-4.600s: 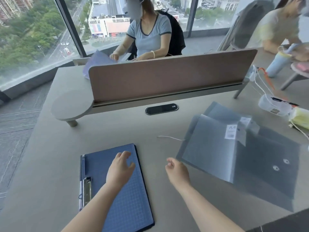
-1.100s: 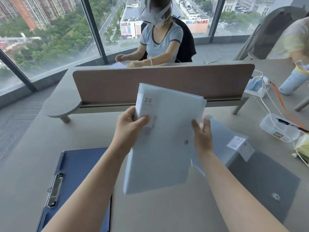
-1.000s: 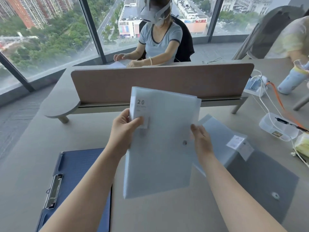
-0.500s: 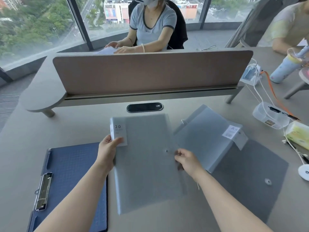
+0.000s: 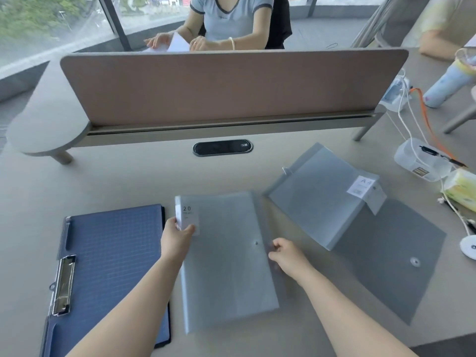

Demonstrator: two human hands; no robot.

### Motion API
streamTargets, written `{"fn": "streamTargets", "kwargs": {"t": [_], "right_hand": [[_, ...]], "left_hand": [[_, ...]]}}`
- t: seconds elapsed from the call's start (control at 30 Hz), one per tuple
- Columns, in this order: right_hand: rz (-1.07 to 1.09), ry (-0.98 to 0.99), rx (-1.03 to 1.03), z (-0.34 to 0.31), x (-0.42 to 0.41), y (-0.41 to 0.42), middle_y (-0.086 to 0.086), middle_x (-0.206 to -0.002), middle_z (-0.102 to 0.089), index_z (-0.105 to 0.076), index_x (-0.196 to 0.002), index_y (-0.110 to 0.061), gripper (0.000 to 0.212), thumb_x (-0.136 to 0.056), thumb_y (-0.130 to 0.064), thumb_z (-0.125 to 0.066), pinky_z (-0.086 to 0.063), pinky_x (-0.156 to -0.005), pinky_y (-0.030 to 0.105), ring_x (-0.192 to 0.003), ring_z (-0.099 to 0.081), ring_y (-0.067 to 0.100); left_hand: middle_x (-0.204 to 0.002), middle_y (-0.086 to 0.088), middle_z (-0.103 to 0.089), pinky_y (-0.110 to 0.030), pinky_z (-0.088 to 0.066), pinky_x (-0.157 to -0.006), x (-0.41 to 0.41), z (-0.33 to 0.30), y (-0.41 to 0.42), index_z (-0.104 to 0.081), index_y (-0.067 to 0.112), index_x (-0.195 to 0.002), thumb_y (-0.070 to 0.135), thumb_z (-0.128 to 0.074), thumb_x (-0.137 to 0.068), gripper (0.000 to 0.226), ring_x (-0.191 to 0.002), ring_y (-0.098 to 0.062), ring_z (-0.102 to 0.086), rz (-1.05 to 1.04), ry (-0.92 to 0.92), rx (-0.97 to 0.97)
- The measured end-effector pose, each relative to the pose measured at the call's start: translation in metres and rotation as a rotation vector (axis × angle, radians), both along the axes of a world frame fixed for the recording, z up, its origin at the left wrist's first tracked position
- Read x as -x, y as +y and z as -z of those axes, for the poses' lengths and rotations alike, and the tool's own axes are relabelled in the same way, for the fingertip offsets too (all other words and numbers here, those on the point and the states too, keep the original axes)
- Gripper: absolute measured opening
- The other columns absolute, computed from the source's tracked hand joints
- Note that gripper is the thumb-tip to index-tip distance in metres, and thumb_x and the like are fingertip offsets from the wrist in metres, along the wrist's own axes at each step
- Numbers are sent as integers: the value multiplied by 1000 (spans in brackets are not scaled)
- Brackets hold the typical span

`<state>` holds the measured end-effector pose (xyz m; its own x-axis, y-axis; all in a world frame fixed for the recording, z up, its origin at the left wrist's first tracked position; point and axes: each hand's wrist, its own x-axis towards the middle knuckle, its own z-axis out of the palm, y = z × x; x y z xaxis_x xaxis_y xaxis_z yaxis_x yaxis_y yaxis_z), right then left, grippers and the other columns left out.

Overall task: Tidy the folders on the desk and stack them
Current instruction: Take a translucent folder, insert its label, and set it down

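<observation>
A translucent grey folder (image 5: 226,274) with a white "20" label lies flat on the desk in front of me. My left hand (image 5: 176,240) grips its upper left corner at the label. My right hand (image 5: 288,256) pinches its right edge beside the snap button. A blue clipboard folder (image 5: 110,256) with a metal clip lies just to the left. On the right lie a light grey folder (image 5: 316,199) labelled "A4" and, partly under it, a dark grey snap folder (image 5: 394,256).
A brown divider panel (image 5: 231,83) stands across the desk (image 5: 103,173) behind a black cable port (image 5: 222,148). A clear box (image 5: 419,163), cables, a tissue pack (image 5: 461,186) and a bottle (image 5: 448,81) crowd the right side. Two people sit beyond the divider.
The "20" folder, which I held up in the air with both hands, has come down flat onto the desk between the blue clipboard and the A4 folder. Both hands still hold it.
</observation>
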<state>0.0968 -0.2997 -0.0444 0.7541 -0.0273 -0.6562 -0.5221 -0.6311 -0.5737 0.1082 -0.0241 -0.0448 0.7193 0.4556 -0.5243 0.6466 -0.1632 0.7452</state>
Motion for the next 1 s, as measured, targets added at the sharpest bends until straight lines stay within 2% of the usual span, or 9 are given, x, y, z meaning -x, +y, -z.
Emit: {"fn": "streamTargets", "kwargs": {"t": [0.17,0.27,0.37,0.5,0.53,0.63,0.7,0.83,1.0], "right_hand": [[-49,5,46,0,-1,2,-2,-65,-58,-60,-84,-15,9,-77,-11,-63,-38,-57,26,-60,-56,17],[-96,0,92,0,-3,0,-6,-65,-56,-54,-79,-22,11,-79,-15,-63,-38,-55,25,-59,-54,15],[-149,16,181,-1,-4,-3,-8,-74,-59,-54,-85,-22,10,-81,-20,-62,-39,-59,27,-66,-55,14],[-254,102,333,-2,-7,-8,-2,-88,-69,-57,-83,-23,6,-80,-19,-60,-44,-64,27,-75,-61,19],[-295,121,379,-3,-9,-9,2,-83,-69,-59,-79,-20,3,-81,-20,-61,-44,-62,26,-75,-62,22],[-325,172,474,-5,-17,-10,3,-60,-50,-48,-60,-15,31,-88,-22,-60,-31,-48,21,-59,-52,23],[-282,203,449,-6,-24,-9,1,-56,-45,-46,-60,-15,31,-88,-21,-58,-27,-45,21,-49,-43,18],[-120,240,287,-7,-37,-1,3,-59,-57,-58,-74,-9,10,-83,-10,-53,-32,-44,18,-45,-47,17],[-17,166,221,4,-44,10,7,-65,-70,-67,-80,-2,21,-78,-12,-48,-40,-56,26,-57,-59,24]], "left_hand": [[-124,-6,-58,-37,-52,-74,3,2,-3,-40,20,-142,17,-66,-80,67,-95,-25,-63,94,11,-142],[-136,-9,-43,-46,-48,-91,4,1,-10,-29,25,-150,21,-63,-83,75,-120,-31,-46,139,56,-222],[-145,-8,-36,-46,-40,-102,5,-3,-18,-28,26,-151,18,-59,-84,74,-130,-31,-34,248,89,-375],[-158,-4,-29,-42,-24,-115,5,-5,-34,-43,25,-144,22,-63,-82,65,-147,-29,-18,559,33,-600],[-161,-3,-25,-41,-18,-118,5,-4,-40,-43,27,-144,26,-64,-83,65,-150,-27,-13,668,14,-614],[-166,0,-11,-42,-5,-123,7,1,-56,-34,34,-149,40,-65,-86,70,-153,-25,0,958,-10,-635],[-166,1,-4,-43,0,-122,8,6,-65,-28,36,-152,46,-64,-87,75,-153,-26,5,1072,7,-652],[-166,1,1,-46,1,-122,11,14,-71,-23,39,-152,52,-65,-85,80,-152,-27,7,1148,44,-724],[-166,3,2,-46,2,-122,12,16,-69,-22,41,-152,54,-64,-85,80,-152,-25,7,1155,46,-737]]}}
